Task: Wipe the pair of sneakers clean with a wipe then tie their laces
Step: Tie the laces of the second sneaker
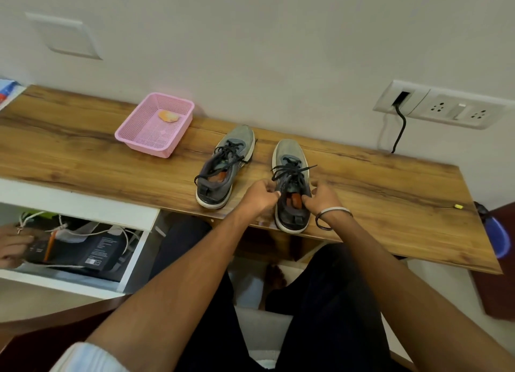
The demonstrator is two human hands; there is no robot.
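Two grey sneakers with black laces stand on the wooden table, toes toward the wall. The left sneaker has loose laces spilling over its side. At the table's front edge stands the right sneaker, its heel toward me. My left hand and my right hand are at either side of its opening, each pinching a lace end of the black laces. A crumpled orange-pink wipe lies in the pink basket.
A wall socket panel with a black cable is at the right. An open white drawer with cables and a dark box sits lower left; another person's hand reaches into it. A blue object lies past the table's right end.
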